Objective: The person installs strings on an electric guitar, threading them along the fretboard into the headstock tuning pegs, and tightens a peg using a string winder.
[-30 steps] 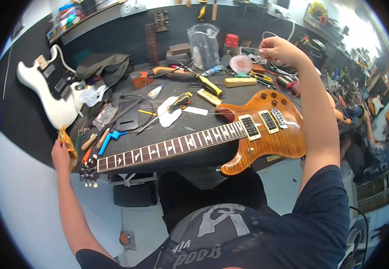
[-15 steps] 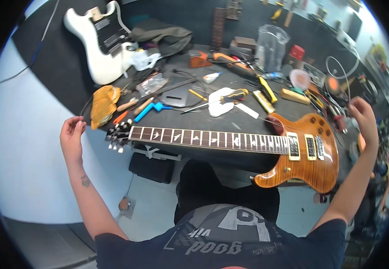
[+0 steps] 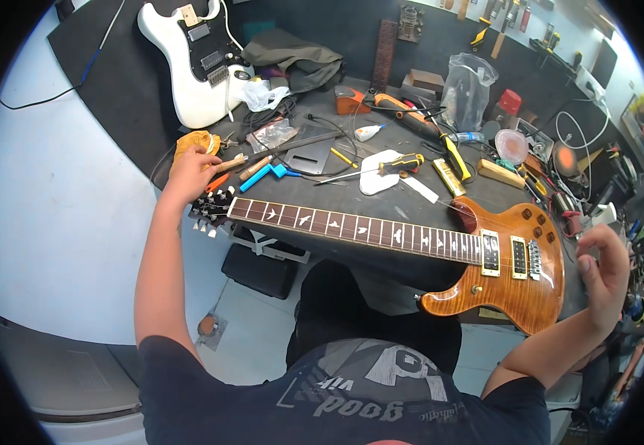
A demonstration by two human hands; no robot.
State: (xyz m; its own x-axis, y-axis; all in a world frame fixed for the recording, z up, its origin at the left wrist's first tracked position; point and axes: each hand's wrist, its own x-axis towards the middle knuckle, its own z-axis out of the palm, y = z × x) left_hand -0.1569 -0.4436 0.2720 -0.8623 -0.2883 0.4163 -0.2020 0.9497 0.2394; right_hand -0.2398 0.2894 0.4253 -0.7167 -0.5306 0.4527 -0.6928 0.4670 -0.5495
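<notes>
An electric guitar with an amber flamed top lies across the front of the workbench, headstock to the left and body to the right. My left hand is beyond the headstock, its fingers curled over a crumpled yellow cloth and hiding the cloth's lower part. A wooden-handled tool lies just right of those fingers. To the right of the guitar's bridge, my right hand hangs raised and half curled, thumb and fingertips slightly apart. I see nothing in it.
A white guitar body lies at the back left. Behind the neck are a screwdriver, a blue string winder, a glue bottle and a yellow-and-black tool. A clear jug stands farther back. Cables and tools crowd the right.
My left hand has moved from beside the bench up and right onto the yellow cloth. My right hand has come down toward the guitar body. The view has shifted slightly.
</notes>
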